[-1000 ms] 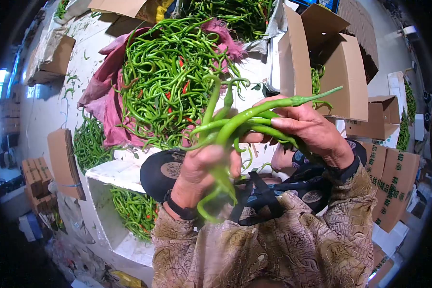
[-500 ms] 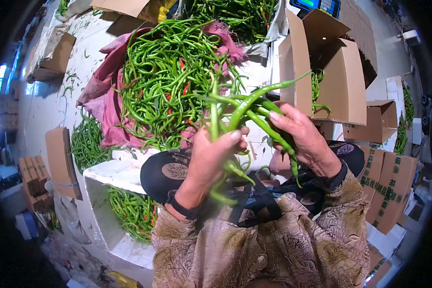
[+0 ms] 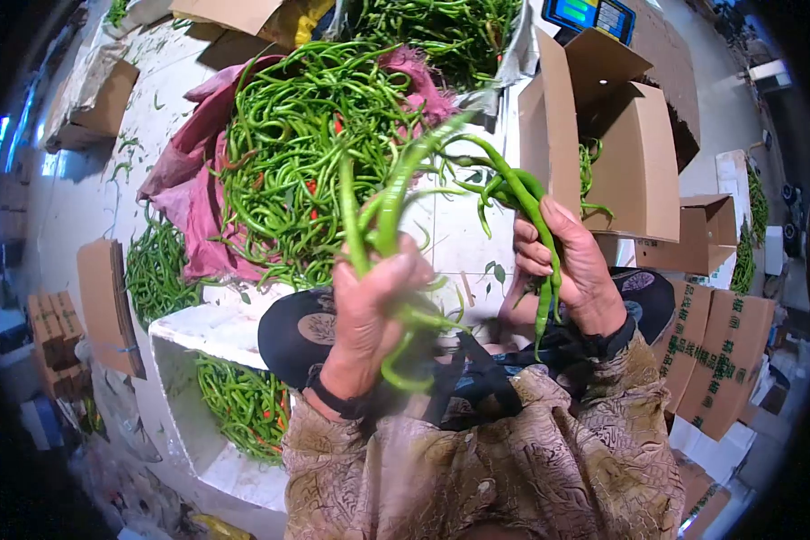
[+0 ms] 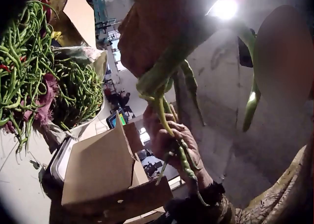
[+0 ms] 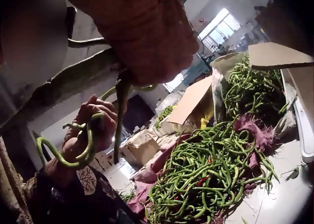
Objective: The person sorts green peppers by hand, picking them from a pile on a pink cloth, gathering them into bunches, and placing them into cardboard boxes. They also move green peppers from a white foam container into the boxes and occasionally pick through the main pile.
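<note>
My left hand (image 3: 373,301) grips several long green chili peppers (image 3: 389,216), whose ends stick out above and below the fist; they are blurred in the head view. Beside it on the right, my right hand (image 3: 571,265) holds a bunch of green chili peppers (image 3: 526,202), with tips hanging below the fingers. A gap separates the two hands. In the left wrist view the right hand (image 4: 171,140) shows with peppers across its fingers. Beyond the hands a large heap of green chili peppers (image 3: 306,153), with a few red ones, lies on a pink cloth (image 3: 184,207).
An open cardboard box (image 3: 639,153) with some peppers inside stands at the right. A white foam box (image 3: 175,387) holding peppers lies at the lower left. Flattened cartons (image 3: 108,306) stand at the left, and printed cartons (image 3: 720,351) at the right. A blue-framed device (image 3: 589,16) sits at the back.
The hands have drawn apart, each with peppers in its grip. Peppers that overlapped between the hands are now in two separate bunches. The right hand has turned more upright.
</note>
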Demonstrator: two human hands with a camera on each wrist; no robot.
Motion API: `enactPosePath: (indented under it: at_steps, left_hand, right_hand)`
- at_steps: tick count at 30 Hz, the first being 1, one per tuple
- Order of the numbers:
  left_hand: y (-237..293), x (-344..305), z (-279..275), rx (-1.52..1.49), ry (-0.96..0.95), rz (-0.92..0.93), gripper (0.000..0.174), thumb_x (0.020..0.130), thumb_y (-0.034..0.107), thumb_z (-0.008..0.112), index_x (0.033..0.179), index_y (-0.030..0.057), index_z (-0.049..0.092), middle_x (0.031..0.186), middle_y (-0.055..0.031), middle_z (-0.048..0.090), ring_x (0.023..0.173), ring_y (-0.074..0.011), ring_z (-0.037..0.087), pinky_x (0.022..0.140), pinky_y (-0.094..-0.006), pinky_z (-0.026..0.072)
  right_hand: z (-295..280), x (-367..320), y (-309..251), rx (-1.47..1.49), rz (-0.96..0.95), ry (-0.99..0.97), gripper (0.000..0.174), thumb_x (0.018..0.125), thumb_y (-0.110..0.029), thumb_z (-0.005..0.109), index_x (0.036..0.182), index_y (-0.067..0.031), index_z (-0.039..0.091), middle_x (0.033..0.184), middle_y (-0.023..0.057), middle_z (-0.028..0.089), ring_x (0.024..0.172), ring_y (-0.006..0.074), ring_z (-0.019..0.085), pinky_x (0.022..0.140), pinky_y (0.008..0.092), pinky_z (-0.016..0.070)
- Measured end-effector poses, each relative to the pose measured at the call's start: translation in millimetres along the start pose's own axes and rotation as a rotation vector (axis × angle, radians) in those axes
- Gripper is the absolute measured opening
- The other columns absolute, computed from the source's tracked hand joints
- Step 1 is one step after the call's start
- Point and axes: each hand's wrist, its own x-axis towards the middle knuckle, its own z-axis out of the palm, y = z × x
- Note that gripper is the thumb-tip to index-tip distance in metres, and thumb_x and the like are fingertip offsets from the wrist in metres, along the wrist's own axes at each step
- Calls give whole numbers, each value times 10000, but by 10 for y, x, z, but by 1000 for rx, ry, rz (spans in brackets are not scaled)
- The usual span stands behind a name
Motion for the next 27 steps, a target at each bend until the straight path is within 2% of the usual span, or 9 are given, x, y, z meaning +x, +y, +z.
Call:
enactPosePath:
  at_steps: [6,9,13,16,18,20,22,23,27]
  left_hand:
    - [-43,48,8,-124,108,67,586,778,18,643,1312,38,404,921,-60,578,716,-116,554,650,-279,522]
    - [-93,68,130,181,82,40,641,793,23,646,1355,45,339,910,-55,586,714,-113,577,626,-243,503]
    - [-298,98,166,392,80,26,710,779,46,694,1370,-15,305,987,-63,591,825,-115,584,717,-237,499]
    - [-281,82,154,452,107,77,691,776,41,698,1359,-16,332,1031,-63,583,883,-125,583,757,-246,497]
    - [-251,50,184,377,203,72,598,788,34,679,1314,6,396,1016,-56,582,863,-120,584,741,-245,500]
    - [-164,39,109,299,192,32,489,801,33,653,1241,28,441,973,-49,582,811,-108,581,692,-237,501]
    - [-82,16,65,219,125,69,329,782,63,657,1066,42,492,860,-51,579,709,-117,571,638,-253,502]
    - [-35,-11,86,173,97,97,311,778,75,659,1041,30,499,835,-54,575,689,-125,563,630,-260,498]
    - [18,22,-3,-38,-10,148,206,786,111,638,885,-24,519,739,-73,536,636,-150,507,573,-290,474]
  right_hand:
    - [60,-29,118,-172,-174,89,360,970,-208,505,1270,-23,433,898,49,530,657,81,494,559,204,423]
    - [266,-83,246,-799,-281,322,389,919,-209,573,1235,-18,448,899,22,547,713,65,510,622,214,446]
    - [402,-118,593,-1106,-353,245,447,888,-141,600,1268,-23,396,1000,122,596,896,193,601,798,325,486]
    - [359,-69,712,-1309,-557,214,437,887,-145,589,1263,-22,406,1009,199,605,935,277,622,813,366,481]
    - [298,-73,648,-1227,-449,327,411,897,-168,574,1249,-17,425,975,167,597,892,223,609,775,341,481]
    - [164,-8,460,-990,-402,363,382,897,-183,586,1218,-21,457,856,24,522,620,81,467,546,246,419]
    - [150,-58,257,-686,-272,297,349,905,-170,579,1207,-37,465,824,-6,481,555,31,398,458,195,336]
    - [151,-69,203,-476,-237,240,294,918,-139,550,1184,-44,470,807,8,461,538,8,348,432,165,271]
    - [-176,-125,59,54,-73,72,234,924,-103,499,1142,-21,474,817,53,482,545,52,353,437,182,294]
